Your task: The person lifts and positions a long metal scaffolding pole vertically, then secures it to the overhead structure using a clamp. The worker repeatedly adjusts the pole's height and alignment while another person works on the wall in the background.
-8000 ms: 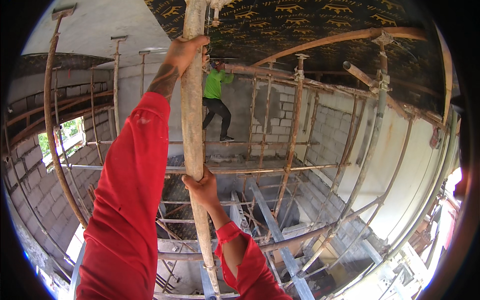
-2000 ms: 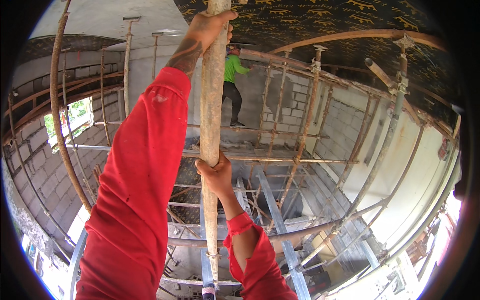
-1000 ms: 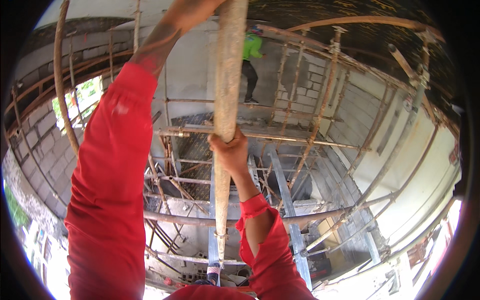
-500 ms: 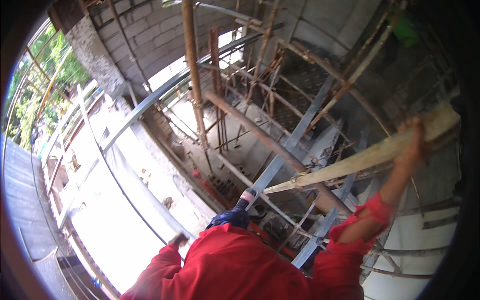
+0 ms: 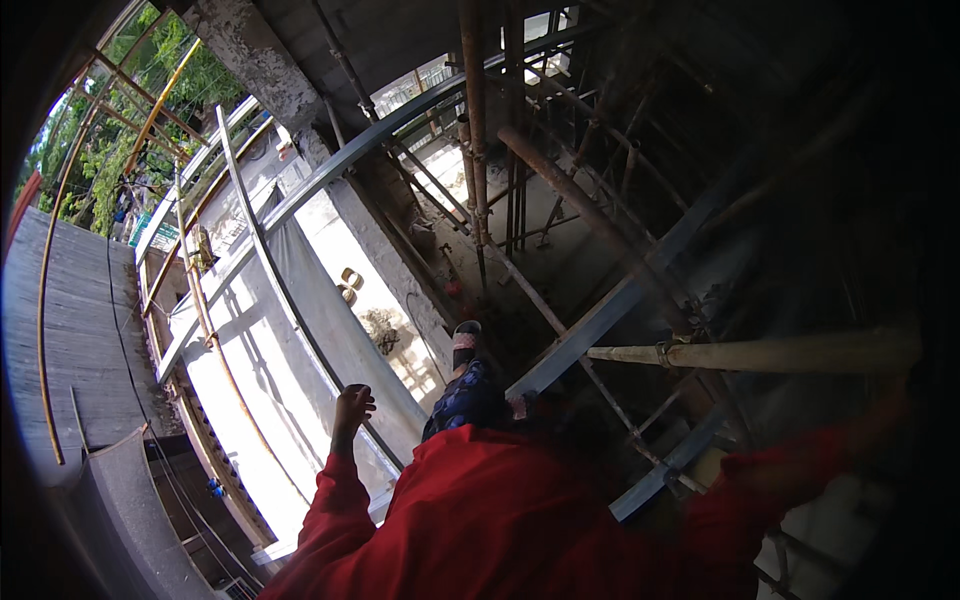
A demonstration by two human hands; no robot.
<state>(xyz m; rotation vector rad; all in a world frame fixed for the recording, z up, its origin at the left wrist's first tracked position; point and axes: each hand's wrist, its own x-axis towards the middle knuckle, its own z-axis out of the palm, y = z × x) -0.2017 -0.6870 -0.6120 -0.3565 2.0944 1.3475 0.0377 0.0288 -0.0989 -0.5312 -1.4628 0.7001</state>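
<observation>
My left hand (image 5: 354,408) hangs in the air by a long metal bar (image 5: 262,245), its fingers loosely curled and a little apart, with nothing seen in them. At the far right my right arm (image 5: 790,470) in a red sleeve reaches out toward the thick end of a pale pole (image 5: 780,354). That hand is lost in shadow and blur, so its grip on the pole cannot be made out. A clamp or tie (image 5: 665,353) sits around the pole near its thin end. My shoe (image 5: 466,335) rests by a grey metal beam (image 5: 580,335).
Rusty scaffold pipes (image 5: 475,130) and another slanting rusty pipe (image 5: 580,195) cross the space ahead. A curved metal beam (image 5: 340,160) runs to the left. Far below lies a sunlit floor or ledge (image 5: 230,390), beside a rough concrete column (image 5: 250,60).
The view has swung rightward and grown darker on the right. My left hand has risen away from my body. My right hand, earlier on the pale pole, has moved toward the right rim.
</observation>
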